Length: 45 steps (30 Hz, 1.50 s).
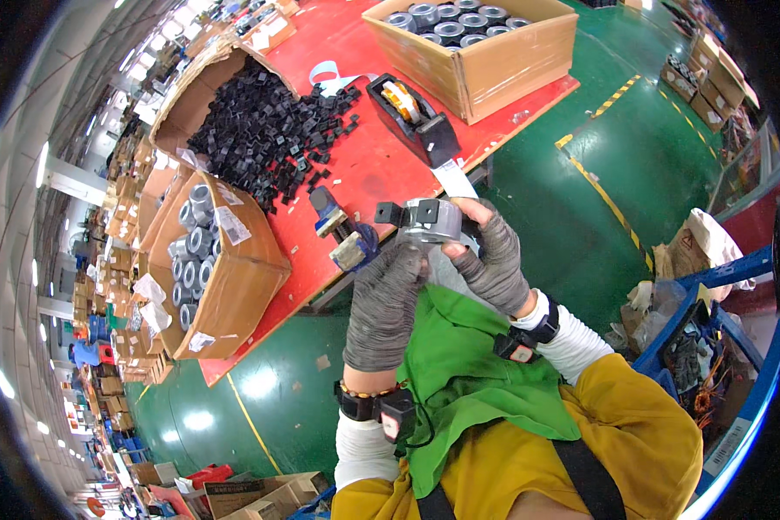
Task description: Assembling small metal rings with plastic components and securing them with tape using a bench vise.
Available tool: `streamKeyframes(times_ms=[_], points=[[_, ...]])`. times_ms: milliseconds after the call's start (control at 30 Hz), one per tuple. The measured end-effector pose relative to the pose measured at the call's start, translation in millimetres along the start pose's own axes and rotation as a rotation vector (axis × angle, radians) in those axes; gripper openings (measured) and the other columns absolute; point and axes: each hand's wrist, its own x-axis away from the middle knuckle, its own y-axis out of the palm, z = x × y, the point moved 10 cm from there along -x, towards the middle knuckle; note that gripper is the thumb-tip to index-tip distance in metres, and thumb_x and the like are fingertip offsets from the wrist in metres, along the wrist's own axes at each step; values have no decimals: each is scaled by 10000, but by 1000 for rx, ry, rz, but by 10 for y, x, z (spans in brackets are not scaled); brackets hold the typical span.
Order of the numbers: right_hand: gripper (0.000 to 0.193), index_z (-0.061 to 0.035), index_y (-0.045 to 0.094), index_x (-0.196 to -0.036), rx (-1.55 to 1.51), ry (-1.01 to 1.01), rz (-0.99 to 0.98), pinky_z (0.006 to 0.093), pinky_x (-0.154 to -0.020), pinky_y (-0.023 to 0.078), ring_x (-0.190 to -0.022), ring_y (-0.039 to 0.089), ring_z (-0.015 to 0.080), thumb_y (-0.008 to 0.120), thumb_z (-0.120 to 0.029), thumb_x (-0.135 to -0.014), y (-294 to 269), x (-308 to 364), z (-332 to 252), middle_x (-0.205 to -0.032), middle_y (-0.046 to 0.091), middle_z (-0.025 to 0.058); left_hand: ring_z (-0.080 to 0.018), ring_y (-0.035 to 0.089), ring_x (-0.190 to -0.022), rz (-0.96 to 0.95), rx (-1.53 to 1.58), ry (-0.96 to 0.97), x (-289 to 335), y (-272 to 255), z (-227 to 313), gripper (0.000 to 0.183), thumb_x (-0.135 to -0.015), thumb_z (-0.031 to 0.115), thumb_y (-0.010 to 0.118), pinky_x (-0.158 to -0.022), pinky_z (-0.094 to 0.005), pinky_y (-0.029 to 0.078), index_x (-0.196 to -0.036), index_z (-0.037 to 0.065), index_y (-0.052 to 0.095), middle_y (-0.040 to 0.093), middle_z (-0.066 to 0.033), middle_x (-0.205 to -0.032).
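A grey cylindrical metal part [438, 222] with small black square blocks [426, 210] on its upper side is held between my two hands, just off the table edge. My left hand [381, 299], in a grey fingerless wrap, closes on its near left side. From the right, my right hand [494, 264], wrapped alike, grips it with bare fingertips. Most of the left fingers are hidden. Just beyond the part, a white strip [456, 180] hangs from a black tape dispenser [414, 121]. A blue clamp-like fixture [347, 234] sits at the table edge left of my hands.
Loose black blocks [260, 130] spill from a tipped carton over the red table [368, 169]. Cartons of grey cylindrical parts stand at the left [243, 282] and far side [516, 74]. A blue metal frame [728, 270] with bags rises at my right.
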Motion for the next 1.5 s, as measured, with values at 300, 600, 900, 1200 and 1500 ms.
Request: streamKeyframes(times_ms=[300, 600, 900, 1200, 1500], points=[[478, 4, 493, -1175, -267, 190, 55, 320, -806, 461, -909, 578, 220, 675, -230, -800, 61, 182, 203, -1014, 579, 135, -216, 524, -691, 284, -762, 431, 138, 9, 349, 81, -835, 82, 590, -647, -316, 423, -848, 2, 591, 562, -108, -765], [467, 7, 493, -1174, -237, 237, -20, 310, -799, 469, -905, 580, 201, 682, -166, -784, 71, 155, 54, -1028, 581, 125, -246, 533, -704, 424, -991, 700, 267, 90, 533, 100, -739, 95, 667, -642, -370, 398, -758, 46, 582, 572, -80, -726], [467, 3, 506, -1164, -286, 352, -25, 311, -794, 475, -906, 587, 199, 693, -178, -776, 117, 207, 158, -1026, 589, 125, -295, 539, -711, 394, -1472, 610, 206, 28, 651, 199, -672, 183, 726, -685, -398, 395, -759, 64, 593, 560, -90, -703], [481, -25, 518, -1143, -75, 251, -121, 348, -794, 457, -893, 578, 272, 712, -234, -756, 110, 123, -55, -976, 585, 139, -283, 509, -935, 269, -1569, 786, -38, 254, 684, 352, -605, 231, 654, -843, -425, 350, -918, 77, 605, 556, -91, -938], [518, -29, 498, -1195, 123, 87, -221, 373, -742, 450, -809, 562, 304, 685, -250, -767, 198, -138, -152, -905, 560, 144, -276, 506, -956, 138, -1577, 691, -334, 91, 541, 381, -591, 268, 643, -869, -423, 330, -931, 98, 614, 570, -78, -960]])
